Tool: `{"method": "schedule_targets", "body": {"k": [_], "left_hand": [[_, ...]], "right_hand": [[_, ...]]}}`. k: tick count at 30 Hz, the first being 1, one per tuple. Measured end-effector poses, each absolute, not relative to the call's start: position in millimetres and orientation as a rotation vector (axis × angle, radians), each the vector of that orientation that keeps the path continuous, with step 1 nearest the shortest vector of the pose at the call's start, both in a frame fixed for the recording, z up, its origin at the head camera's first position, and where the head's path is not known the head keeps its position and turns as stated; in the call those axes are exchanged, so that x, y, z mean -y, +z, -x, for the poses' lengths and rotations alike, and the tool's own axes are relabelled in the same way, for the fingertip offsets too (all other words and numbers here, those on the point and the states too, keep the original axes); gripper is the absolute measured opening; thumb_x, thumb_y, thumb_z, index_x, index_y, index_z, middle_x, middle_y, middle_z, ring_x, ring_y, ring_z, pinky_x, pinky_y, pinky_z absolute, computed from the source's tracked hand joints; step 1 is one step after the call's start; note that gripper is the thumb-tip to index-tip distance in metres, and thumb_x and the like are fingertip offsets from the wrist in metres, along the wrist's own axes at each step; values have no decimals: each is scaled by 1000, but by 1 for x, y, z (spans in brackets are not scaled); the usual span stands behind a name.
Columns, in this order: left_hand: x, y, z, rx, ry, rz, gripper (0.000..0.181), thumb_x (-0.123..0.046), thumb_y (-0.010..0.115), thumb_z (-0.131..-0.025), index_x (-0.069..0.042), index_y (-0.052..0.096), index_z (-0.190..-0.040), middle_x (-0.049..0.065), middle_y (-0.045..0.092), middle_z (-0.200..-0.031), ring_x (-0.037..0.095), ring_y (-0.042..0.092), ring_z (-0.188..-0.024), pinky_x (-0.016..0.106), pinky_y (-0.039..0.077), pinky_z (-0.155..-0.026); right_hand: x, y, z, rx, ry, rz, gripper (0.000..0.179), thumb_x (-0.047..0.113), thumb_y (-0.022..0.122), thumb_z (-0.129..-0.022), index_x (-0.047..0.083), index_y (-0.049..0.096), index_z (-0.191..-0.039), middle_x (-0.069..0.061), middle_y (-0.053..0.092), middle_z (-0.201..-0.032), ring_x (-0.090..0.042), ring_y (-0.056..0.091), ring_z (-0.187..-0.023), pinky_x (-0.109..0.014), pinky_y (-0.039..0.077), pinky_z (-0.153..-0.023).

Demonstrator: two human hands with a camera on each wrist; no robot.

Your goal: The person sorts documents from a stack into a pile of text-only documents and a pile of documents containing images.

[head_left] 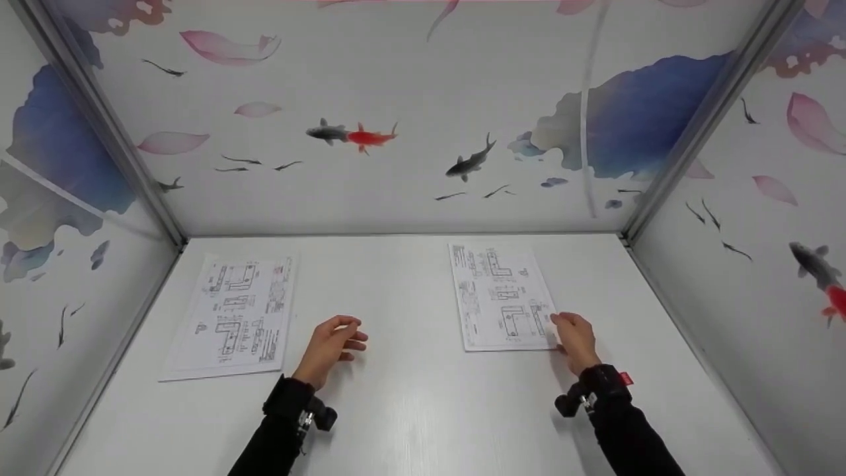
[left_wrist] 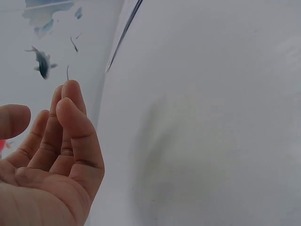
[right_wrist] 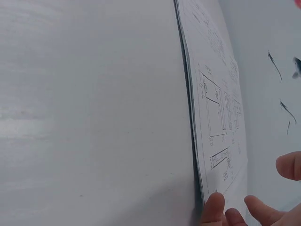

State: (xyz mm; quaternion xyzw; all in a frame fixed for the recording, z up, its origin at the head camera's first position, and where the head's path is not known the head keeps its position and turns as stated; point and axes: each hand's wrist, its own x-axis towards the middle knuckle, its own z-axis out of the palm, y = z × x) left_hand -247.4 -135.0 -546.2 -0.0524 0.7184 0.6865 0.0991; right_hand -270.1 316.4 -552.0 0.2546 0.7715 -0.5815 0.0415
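The right pile [head_left: 502, 297] of papers is lying flat on the white counter [head_left: 383, 291], and black drawings are showing on its top sheet. The right hand [head_left: 575, 340] is hovering by the pile's near right corner. Its thumb is sticking out well apart from its fingers, so the hand is being loose and is gripping nothing. I am not able to tell if its fingertips are touching the paper.

The left pile [head_left: 231, 317] is also lying flat, near the other side wall, and is showing drawings too. The left hand [head_left: 330, 347] is hanging over the counter just beside it. Its fingers are bending a little, its thumb is standing apart, and it is holding nothing.

Both arms are wearing black sleeves [head_left: 268, 443] and black bands [head_left: 605, 382]. Behind the counter, the back wall [head_left: 410, 73] is showing painted fish, pink petals and a big blue patch [head_left: 651, 116].
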Motion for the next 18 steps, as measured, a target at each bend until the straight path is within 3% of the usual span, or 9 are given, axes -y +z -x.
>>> {"method": "schedule_targets", "body": {"k": [8,14,18], "left_hand": [[143,-555,253,-2159,2013,193,31,-23,54,-102,-2,59,-123,16,72,-103,26,70,-90,33,54,-70],[154,-553,253,-2229,1941,304,30,-21,53,-102,0,59,-122,16,71,-102,19,69,-84,31,53,-69],[164,-552,254,-2263,1912,361,31,-22,53,-101,1,59,-122,14,71,-100,17,69,-83,31,53,-70]], "right_hand": [[-312,-553,269,-2488,-1710,-794,51,28,47,-100,-2,43,-141,-22,47,-141,-28,46,-119,-31,45,-81],[-304,-550,268,-2541,-1701,-743,49,27,48,-99,-2,47,-139,-23,47,-142,-32,47,-124,-37,45,-90],[-295,-551,267,-2587,-1669,-681,44,26,50,-99,-2,52,-133,-23,51,-137,-33,51,-119,-37,46,-87]]}}
